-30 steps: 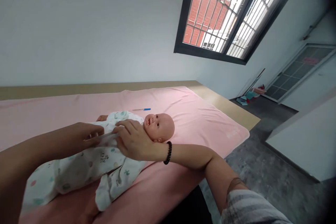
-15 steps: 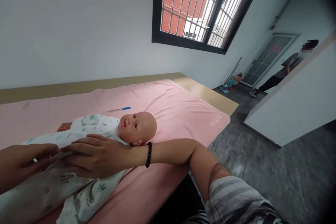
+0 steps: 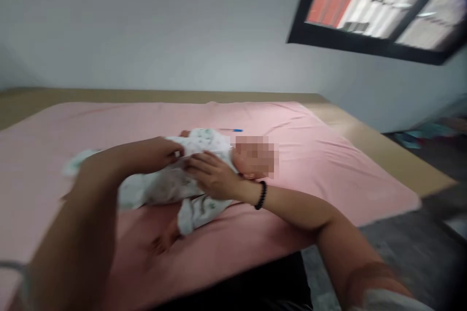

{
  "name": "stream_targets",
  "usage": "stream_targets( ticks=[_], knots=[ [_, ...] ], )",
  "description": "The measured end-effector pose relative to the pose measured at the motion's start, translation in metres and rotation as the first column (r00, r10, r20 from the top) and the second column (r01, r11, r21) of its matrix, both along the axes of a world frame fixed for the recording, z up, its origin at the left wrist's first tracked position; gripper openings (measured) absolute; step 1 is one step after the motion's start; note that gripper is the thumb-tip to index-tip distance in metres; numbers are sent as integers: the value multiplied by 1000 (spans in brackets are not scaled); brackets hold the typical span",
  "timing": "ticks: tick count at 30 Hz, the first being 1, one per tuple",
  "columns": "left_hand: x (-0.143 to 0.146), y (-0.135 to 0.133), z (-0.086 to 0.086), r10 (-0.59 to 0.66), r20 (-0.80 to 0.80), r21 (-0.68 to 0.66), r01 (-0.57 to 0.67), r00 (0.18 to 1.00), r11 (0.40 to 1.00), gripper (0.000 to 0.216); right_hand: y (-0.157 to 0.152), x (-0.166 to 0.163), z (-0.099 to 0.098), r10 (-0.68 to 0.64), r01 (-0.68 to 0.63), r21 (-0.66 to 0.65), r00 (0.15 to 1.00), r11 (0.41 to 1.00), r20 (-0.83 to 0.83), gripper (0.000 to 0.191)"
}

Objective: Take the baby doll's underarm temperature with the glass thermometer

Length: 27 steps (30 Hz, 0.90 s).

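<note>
A baby doll (image 3: 251,158) lies on its back on a pink sheet (image 3: 328,165), its head to the right. It wears a white printed baby garment (image 3: 209,140). At the doll's belly, my left hand (image 3: 160,153) has its fingers drawn together at the garment's front, seemingly pinching the cloth; its fingertips are partly hidden. My right hand (image 3: 215,175), below a black bead bracelet (image 3: 261,195), lies flat over the doll's chest with fingers stretched toward my left hand. One doll arm (image 3: 168,240) reaches out toward me in its sleeve.
A blue-capped pen (image 3: 238,130) lies on the sheet beyond the doll. The sheet covers a wooden table (image 3: 394,148) set against a grey wall. A barred window (image 3: 365,5) is at upper right, and grey floor (image 3: 386,248) shows beyond the table's right edge.
My view has swung left and back, so the doll and hands appear farther right and smaller. Both hands stay at the doll's front. The person by the door is out of view.
</note>
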State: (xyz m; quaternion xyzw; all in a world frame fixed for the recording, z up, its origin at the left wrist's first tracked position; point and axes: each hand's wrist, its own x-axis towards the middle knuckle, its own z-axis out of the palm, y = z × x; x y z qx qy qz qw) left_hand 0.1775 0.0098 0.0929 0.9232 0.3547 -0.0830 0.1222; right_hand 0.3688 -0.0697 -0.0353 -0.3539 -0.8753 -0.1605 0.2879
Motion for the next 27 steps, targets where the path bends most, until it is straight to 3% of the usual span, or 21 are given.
stream_targets(
  ticks=[1,4,7,11,19,27],
  knots=[
    [2,4,1,-25,-96,-30,22,995,999,25,-1,0,0,39,-39,-5,999,999,-36,37],
    [0,13,3,-44,-57,-91,39,997,995,27,-1,-1,-1,127,-126,19,984,992,-128,40],
    [0,7,4,0,-52,-130,-7,999,992,25,-4,-2,-2,124,-124,8,985,992,-124,43],
    [9,-7,2,80,-83,-56,-85,993,995,17,-4,-2,-7,145,-139,71,986,988,-83,46],
    [22,-17,0,79,-173,-51,-89,982,995,21,-1,0,-16,149,-139,127,986,982,-75,38],
    [25,-13,-7,27,-201,-63,-40,979,997,5,1,2,-15,166,-156,129,984,979,-72,37]
  ],
)
